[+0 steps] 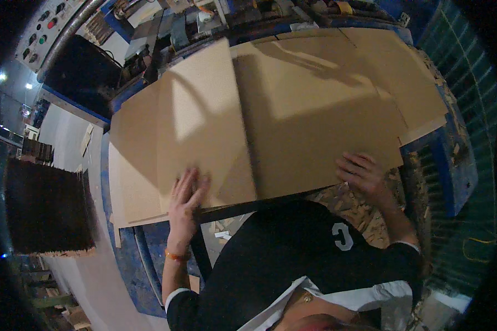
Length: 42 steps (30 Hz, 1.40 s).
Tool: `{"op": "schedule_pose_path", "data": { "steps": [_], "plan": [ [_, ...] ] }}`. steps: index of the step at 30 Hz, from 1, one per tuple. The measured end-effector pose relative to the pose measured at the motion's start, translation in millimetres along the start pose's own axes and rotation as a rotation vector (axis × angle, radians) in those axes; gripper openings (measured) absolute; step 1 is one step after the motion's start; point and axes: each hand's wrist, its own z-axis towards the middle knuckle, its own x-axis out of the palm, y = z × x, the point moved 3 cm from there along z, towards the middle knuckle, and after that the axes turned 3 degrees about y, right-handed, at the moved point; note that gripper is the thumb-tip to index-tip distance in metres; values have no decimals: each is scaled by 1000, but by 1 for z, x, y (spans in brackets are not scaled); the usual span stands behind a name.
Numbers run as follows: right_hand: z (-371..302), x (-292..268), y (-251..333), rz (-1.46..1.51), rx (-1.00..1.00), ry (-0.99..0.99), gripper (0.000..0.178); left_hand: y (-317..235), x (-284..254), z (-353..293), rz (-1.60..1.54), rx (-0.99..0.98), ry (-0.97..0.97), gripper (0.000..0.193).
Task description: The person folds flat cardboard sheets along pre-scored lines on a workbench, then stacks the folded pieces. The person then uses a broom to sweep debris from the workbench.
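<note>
A large brown cardboard sheet (315,121) with crease lines lies across the machine bed in front of me. On its left part a lighter cardboard panel (204,116) overlaps it, its right edge slightly raised and casting a shadow. My left hand (186,193) rests on the panel near the front edge, fingers stretched out and a little blurred. At the right, my right hand (364,175) lies over the sheet's near edge with fingers extended; its thumb is hard to make out. Neither hand visibly grips anything.
Behind the cardboard runs a blue machine with rollers and bars (248,27). A control panel (44,36) with coloured buttons stands at the upper left. Cardboard scraps (364,218) litter the space below the right hand. A dark stack (47,207) stands on the left; green mesh (469,110) borders the right.
</note>
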Motion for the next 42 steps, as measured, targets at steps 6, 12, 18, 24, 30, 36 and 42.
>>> {"op": "schedule_pose_path", "data": {
  "steps": [6, 12, 18, 24, 30, 36, 42],
  "plan": [
    [13, 4, -14, -60, -74, 95, 41, -7, 0, 16, 122, 74, 63, 43],
    [35, 12, -64, -13, 13, 188, 58, 16, -2, 28, 99, 76, -85, 44],
    [102, 32, -140, -166, 207, 343, 75, 49, 0, 93, -59, 29, -249, 48],
    [173, 62, -198, -140, 340, 226, 67, 108, 16, 196, 165, 75, -328, 50],
    [206, 83, -230, -63, 380, -144, 54, 72, 13, 214, 232, -94, -323, 78],
    [252, 104, -265, 206, 416, 138, 53, -57, 28, 96, 7, 345, 125, 68],
    [303, 118, -290, -134, 314, 139, 53, -62, 42, 53, -95, 129, 41, 58]
  ]
}}
